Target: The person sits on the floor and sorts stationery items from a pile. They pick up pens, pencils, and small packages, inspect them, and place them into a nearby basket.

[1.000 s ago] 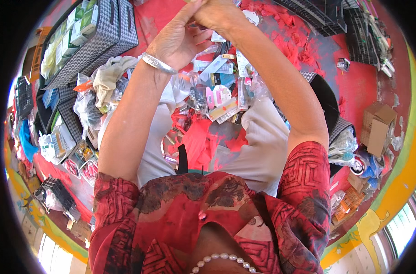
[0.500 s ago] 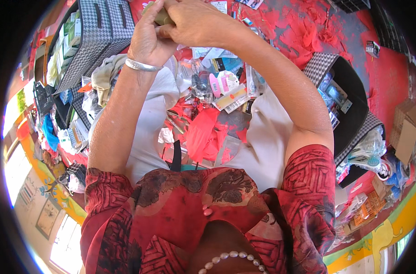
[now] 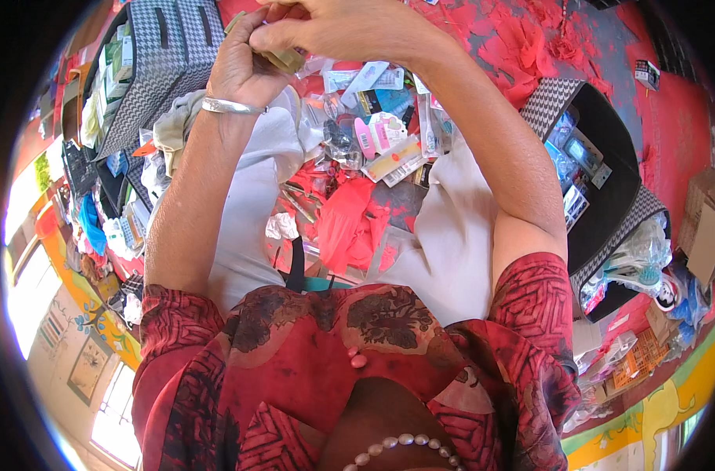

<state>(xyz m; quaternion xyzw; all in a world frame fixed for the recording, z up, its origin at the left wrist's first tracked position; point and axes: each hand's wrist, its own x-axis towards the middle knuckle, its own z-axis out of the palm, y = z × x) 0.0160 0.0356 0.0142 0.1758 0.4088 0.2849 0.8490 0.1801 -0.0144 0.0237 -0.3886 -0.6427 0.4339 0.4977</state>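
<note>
Both my hands are together at the far edge of the view, partly cut off by it. In my left hand (image 3: 240, 74), with a silver bangle at its wrist, lies a small olive-green item (image 3: 285, 60) whose kind I cannot make out. My right hand (image 3: 326, 30) is over it, its thumb and fingers closed on the same item. The fingers hide most of it. Nearer to me, between my legs, is a pile of packaged small goods, with a pink-and-white card pack (image 3: 381, 135) and a long yellowish pack (image 3: 395, 161).
A houndstooth storage box (image 3: 157, 67) full of packs stands at the left. Another open houndstooth box (image 3: 609, 228) holds blue packs at the right. Torn red paper (image 3: 346, 224) litters the floor. Cardboard (image 3: 703, 228) and an orange basket (image 3: 640, 357) are at the far right.
My hands have shifted a little to the left and farther away. More of the olive-green item shows below my right thumb.
</note>
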